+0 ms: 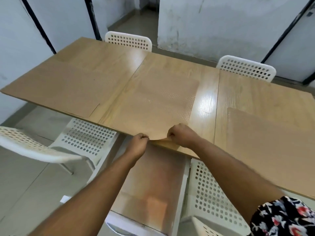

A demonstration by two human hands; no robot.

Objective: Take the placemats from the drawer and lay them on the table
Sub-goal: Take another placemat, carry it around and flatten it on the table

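Your left hand point(139, 142) and right hand point(180, 135) were both clenched on the near edge of a translucent placemat point(153, 103), pinching it where it bowed up between them at the bench point(255, 92) edge. The rest of the mat lay flat on the bench beyond your hands. Another placemat point(265, 138) lay to the right of your right hand. Below your forearms the drawer point(153, 184) stood open.

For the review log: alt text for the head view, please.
Both hands, left hand and right hand, pinch the near edge of a tan placemat lying on the wooden table. Another placemat lies to the right; an open drawer sits below.
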